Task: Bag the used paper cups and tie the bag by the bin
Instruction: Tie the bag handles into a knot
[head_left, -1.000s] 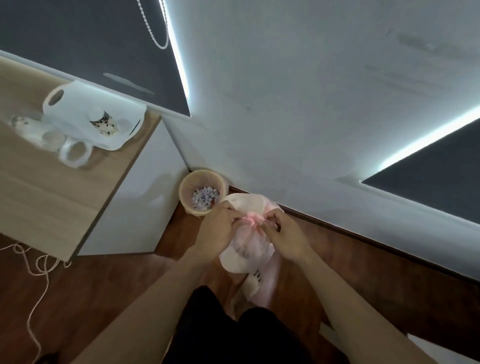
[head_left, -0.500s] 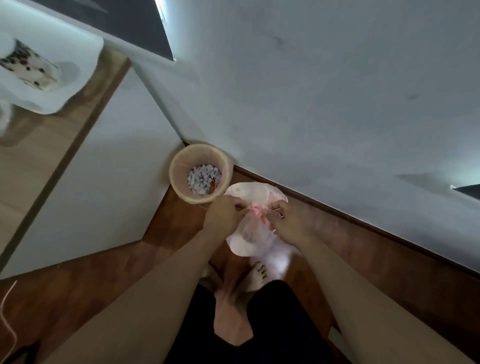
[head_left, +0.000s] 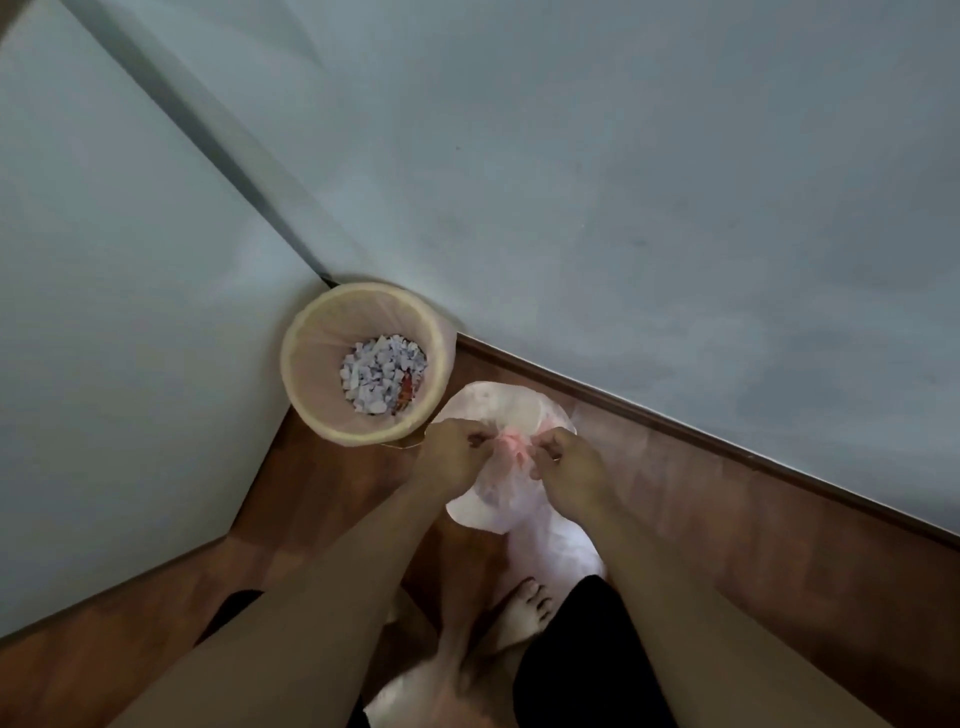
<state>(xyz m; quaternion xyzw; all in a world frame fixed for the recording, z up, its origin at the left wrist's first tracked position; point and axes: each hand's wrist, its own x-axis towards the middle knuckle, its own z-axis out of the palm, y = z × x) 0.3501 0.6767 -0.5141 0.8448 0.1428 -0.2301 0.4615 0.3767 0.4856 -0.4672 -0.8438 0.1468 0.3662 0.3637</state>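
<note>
A thin white-pink plastic bag (head_left: 501, 410) bulges between my hands, just right of the bin. Its neck is gathered into a reddish twist at the centre. My left hand (head_left: 452, 460) pinches the neck from the left and my right hand (head_left: 569, 467) pinches it from the right, both closed on the plastic. The cups inside the bag are hidden. The round cream bin (head_left: 311, 364) stands in the corner, lined with a bag and holding several pale paper scraps.
A white cabinet side (head_left: 104, 312) rises on the left and a pale wall (head_left: 623, 182) with a dark skirting board runs along the right. Brown wooden floor (head_left: 753, 545) lies below. My bare feet (head_left: 519, 613) stand under the bag.
The view has tilted down, so the wooden tabletop and its cups have left the frame. The bin and bag now sit nearer the middle. My hands stay closed on the bag's neck.
</note>
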